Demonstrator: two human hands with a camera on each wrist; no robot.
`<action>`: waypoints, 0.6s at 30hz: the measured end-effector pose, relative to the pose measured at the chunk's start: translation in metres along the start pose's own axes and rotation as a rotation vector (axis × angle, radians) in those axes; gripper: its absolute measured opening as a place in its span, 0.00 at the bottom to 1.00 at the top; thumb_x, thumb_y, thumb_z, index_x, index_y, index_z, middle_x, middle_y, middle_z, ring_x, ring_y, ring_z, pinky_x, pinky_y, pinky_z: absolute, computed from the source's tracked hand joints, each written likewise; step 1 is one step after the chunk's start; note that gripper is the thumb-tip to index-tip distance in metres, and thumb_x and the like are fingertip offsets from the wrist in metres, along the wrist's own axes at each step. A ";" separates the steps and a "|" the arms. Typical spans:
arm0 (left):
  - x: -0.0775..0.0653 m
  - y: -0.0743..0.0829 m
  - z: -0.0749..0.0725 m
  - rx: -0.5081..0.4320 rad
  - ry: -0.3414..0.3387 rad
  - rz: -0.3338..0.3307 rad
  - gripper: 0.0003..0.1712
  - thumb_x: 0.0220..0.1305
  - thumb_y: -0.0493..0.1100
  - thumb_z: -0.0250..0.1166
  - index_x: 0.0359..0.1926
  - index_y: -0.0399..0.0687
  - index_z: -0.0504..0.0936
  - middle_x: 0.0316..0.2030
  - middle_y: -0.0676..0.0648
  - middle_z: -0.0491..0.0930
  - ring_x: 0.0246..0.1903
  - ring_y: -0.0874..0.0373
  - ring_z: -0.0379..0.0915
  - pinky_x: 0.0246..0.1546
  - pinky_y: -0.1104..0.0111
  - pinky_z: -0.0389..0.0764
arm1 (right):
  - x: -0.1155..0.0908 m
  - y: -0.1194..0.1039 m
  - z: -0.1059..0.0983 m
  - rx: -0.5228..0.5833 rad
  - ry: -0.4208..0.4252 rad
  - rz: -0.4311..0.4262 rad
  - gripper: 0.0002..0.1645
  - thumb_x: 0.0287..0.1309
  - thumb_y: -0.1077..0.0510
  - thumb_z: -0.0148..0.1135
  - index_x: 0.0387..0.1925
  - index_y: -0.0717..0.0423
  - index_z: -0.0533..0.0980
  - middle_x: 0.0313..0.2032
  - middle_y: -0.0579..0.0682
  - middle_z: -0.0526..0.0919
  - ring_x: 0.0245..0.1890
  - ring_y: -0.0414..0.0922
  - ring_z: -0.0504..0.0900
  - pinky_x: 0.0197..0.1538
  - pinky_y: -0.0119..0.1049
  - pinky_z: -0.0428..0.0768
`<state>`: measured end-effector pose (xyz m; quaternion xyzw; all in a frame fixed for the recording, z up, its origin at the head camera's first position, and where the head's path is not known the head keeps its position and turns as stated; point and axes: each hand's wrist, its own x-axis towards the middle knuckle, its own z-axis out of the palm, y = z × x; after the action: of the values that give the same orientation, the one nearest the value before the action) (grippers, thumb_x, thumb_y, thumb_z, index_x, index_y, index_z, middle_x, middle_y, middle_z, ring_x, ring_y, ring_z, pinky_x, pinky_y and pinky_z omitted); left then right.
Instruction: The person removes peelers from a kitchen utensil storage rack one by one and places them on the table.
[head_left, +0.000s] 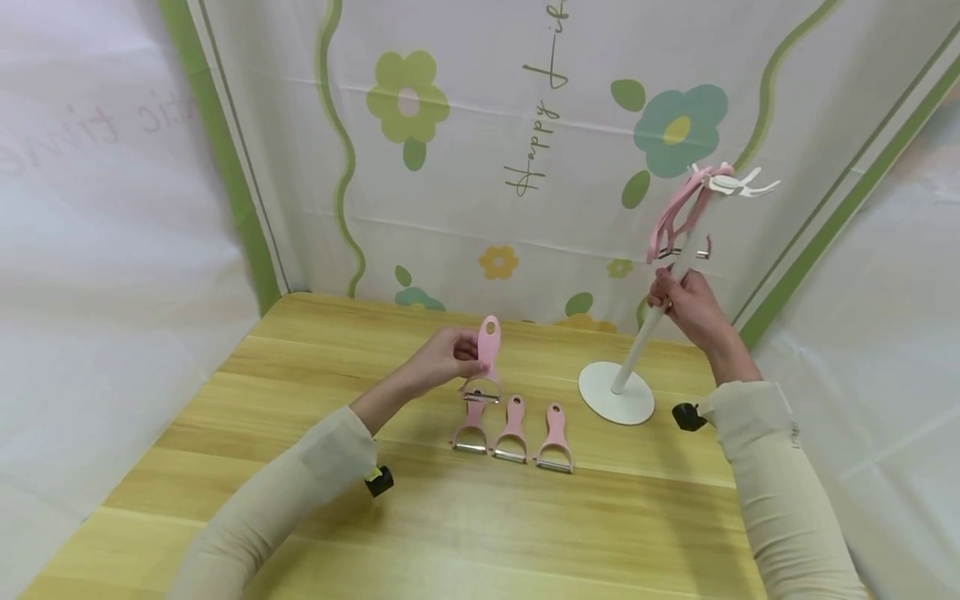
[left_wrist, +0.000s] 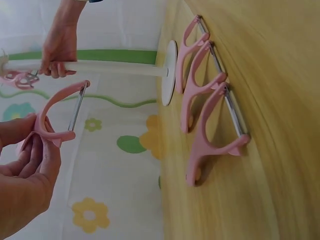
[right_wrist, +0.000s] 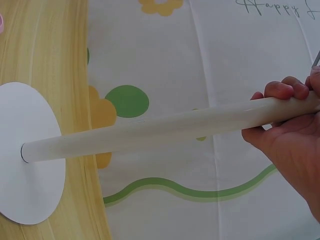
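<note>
My left hand (head_left: 442, 360) pinches a pink peeler (head_left: 489, 340) by its handle, holding it up over the table with the blade end down. Three more pink peelers lie in a row below: a left one (head_left: 475, 414), a middle one (head_left: 514, 414) and a right one (head_left: 555, 425), blades toward me. The right hand (head_left: 699, 310) grips the white pole (right_wrist: 165, 127) of a stand high up, just under its top. Pink peelers (head_left: 670, 218) hang there from white hooks (head_left: 738, 183), overlapping one another. The round white base (head_left: 596, 390) rests on the table.
The wooden table (head_left: 420, 533) ends at a printed cloth backdrop (head_left: 465, 192) right behind the stand. White cloth walls (head_left: 112, 250) close in the sides. A small black camera (head_left: 688, 417) sits at my right wrist.
</note>
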<state>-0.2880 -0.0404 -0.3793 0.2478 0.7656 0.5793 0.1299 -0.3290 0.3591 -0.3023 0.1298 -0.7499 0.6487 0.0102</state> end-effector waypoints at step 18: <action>-0.025 -0.031 -0.017 0.041 0.008 -0.077 0.07 0.65 0.28 0.62 0.44 0.30 0.80 0.35 0.42 0.83 0.34 0.60 0.79 0.40 0.67 0.86 | 0.001 0.001 0.002 -0.053 0.032 0.018 0.17 0.76 0.48 0.45 0.41 0.59 0.62 0.28 0.45 0.67 0.29 0.41 0.66 0.36 0.33 0.71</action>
<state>-0.2826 -0.0744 -0.4059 0.2181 0.7868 0.5591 0.1439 -0.3297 0.3573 -0.3034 0.1123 -0.7677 0.6306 0.0196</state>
